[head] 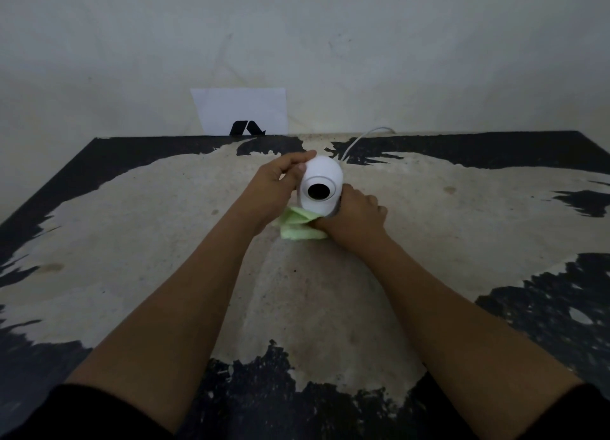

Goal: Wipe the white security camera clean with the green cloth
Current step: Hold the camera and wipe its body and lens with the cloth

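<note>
The fingers of the left hand curl over the top and left side of the white security camera, gripping its domed head, thumb pressed to the shell. The right hand closes on the green cloth, bunched against the camera's lower right side and base, with folds spilling out to the left underneath. The camera stands upright near the far middle of the table, its dark lens facing the viewer. A white cable runs from behind it toward the wall. The tabletop is black with the coating worn away to pale, rough patches. Behind it a white paper with a black mark leans on a stained, off-white wall
</note>
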Available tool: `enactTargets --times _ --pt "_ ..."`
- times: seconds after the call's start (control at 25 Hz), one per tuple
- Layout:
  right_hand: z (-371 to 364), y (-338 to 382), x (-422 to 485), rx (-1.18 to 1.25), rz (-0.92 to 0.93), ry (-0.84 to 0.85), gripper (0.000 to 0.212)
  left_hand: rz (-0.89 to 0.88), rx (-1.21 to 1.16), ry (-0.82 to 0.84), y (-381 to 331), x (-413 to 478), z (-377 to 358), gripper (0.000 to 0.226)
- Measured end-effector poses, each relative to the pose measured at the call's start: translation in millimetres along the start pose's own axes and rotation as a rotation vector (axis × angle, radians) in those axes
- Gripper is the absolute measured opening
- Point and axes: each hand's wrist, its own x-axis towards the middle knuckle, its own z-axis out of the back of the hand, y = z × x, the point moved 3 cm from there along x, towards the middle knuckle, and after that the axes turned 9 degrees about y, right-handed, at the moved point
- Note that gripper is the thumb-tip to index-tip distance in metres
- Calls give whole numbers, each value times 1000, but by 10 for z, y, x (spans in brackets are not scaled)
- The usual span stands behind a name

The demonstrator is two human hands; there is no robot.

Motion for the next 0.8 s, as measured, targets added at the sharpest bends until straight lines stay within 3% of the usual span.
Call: enactTargets --times 0.24,0.44,0.6,0.8 --pt "-81 32 -70 -92 -42 -34 82 -15 60 -7 -5 1 4 32" --pt "129 -172 43 -21 69 136 41 -33 52 25 27 15 35 32" --pt "271 -318 59 50 47 79 31 -24 56 17 23 -1 10 33" --pt "77 -93 -6 -33 33 67 51 -46 53 11 16 -11 0 34"
